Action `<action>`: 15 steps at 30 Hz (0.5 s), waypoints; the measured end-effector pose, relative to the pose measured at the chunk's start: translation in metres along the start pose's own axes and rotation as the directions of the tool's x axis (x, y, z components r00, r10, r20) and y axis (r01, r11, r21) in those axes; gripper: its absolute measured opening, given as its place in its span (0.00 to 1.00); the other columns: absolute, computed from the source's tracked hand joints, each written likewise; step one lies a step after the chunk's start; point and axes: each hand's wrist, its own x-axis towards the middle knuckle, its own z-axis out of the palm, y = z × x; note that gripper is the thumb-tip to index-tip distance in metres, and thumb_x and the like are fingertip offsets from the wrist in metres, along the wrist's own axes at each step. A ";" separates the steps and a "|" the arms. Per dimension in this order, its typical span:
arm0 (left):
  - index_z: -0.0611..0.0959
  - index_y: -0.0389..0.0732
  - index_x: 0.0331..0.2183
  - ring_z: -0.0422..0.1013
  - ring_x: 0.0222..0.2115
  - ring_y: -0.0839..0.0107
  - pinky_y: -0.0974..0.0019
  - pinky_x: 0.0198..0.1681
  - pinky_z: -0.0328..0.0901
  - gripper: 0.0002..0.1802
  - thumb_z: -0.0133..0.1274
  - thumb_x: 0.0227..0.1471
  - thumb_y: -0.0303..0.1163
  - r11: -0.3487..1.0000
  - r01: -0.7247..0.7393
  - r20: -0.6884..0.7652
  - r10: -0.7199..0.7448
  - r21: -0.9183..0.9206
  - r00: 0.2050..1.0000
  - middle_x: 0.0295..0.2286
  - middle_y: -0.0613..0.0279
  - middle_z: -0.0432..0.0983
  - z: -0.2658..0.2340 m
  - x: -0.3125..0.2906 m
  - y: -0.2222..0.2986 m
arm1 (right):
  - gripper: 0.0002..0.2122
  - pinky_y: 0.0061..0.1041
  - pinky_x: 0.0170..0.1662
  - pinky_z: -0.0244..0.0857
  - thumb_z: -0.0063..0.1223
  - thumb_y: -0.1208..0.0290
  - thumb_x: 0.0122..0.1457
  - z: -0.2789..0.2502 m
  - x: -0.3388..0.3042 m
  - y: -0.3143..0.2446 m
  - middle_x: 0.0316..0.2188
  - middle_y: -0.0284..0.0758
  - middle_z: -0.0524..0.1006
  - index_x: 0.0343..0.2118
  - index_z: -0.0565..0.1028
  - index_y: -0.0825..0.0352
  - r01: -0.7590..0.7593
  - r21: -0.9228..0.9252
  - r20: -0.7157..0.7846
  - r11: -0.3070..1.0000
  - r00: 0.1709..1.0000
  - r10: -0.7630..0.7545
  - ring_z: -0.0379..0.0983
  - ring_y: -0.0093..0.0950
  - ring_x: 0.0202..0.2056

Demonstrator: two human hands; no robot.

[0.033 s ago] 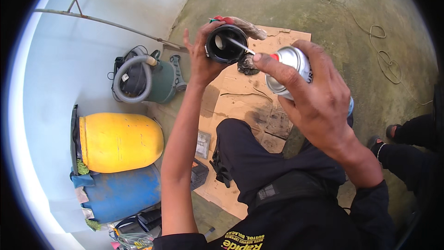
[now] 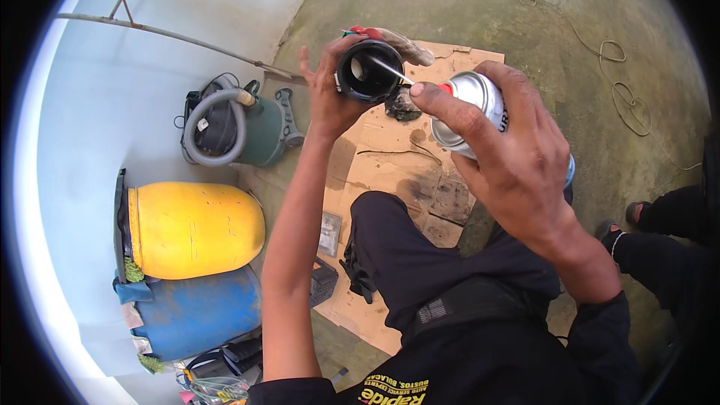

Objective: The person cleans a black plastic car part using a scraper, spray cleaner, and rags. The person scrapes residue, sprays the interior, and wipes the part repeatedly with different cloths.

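My left hand (image 2: 330, 94) is wrapped round a black hollow cylinder (image 2: 371, 90), its open end facing up at me. Inside it a pale round spot shows. A soiled whitish cloth (image 2: 405, 46) with a red part lies against the cylinder's far side. Closed round a silver and white aerosol can (image 2: 450, 135) is my right hand (image 2: 517, 161), the thumb by its red nozzle (image 2: 445, 91). From the nozzle a thin straw (image 2: 391, 70) reaches into the cylinder's mouth. Whether spray is coming out I cannot tell.
Stained cardboard (image 2: 382, 146) covers the floor below, with a crumpled black item (image 2: 403, 105) on it. To the left are a green vacuum cleaner (image 2: 266, 131), a yellow drum (image 2: 195, 231) and a blue drum (image 2: 195, 311). Another person's legs (image 2: 660, 255) are at the right.
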 end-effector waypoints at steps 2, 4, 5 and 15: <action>0.77 0.58 0.59 0.73 0.60 0.66 0.33 0.73 0.36 0.52 0.82 0.31 0.53 0.999 0.001 0.035 -0.003 0.032 0.999 0.55 0.73 0.79 0.004 -0.002 0.005 | 0.42 0.39 0.42 0.78 0.76 0.78 0.39 -0.001 0.000 0.001 0.50 0.41 0.76 0.61 0.77 0.40 -0.003 -0.004 0.014 1.000 1.000 0.003 0.80 0.43 0.45; 0.78 0.57 0.59 0.74 0.59 0.67 0.33 0.73 0.37 0.52 0.82 0.31 0.53 0.998 0.023 0.075 -0.027 0.053 0.997 0.55 0.73 0.79 0.005 -0.005 0.009 | 0.41 0.39 0.41 0.78 0.76 0.79 0.39 -0.002 -0.005 -0.001 0.50 0.41 0.76 0.61 0.78 0.40 -0.006 -0.002 0.084 1.000 0.996 0.006 0.80 0.43 0.44; 0.78 0.57 0.59 0.74 0.59 0.66 0.33 0.73 0.37 0.52 0.82 0.32 0.53 0.997 0.045 0.097 -0.050 0.058 0.994 0.54 0.73 0.80 0.005 -0.007 0.011 | 0.41 0.39 0.41 0.78 0.76 0.79 0.39 -0.002 -0.005 0.001 0.50 0.41 0.76 0.60 0.78 0.40 -0.019 0.010 0.073 1.000 0.997 0.018 0.80 0.43 0.44; 0.78 0.57 0.60 0.77 0.56 0.64 0.33 0.72 0.40 0.51 0.81 0.33 0.52 0.997 0.071 0.147 -0.070 -0.001 0.987 0.52 0.70 0.81 0.008 -0.010 0.013 | 0.35 0.36 0.39 0.76 0.71 0.76 0.48 0.013 -0.002 0.007 0.47 0.38 0.75 0.61 0.77 0.39 -0.031 0.024 0.027 0.999 0.999 0.030 0.78 0.38 0.41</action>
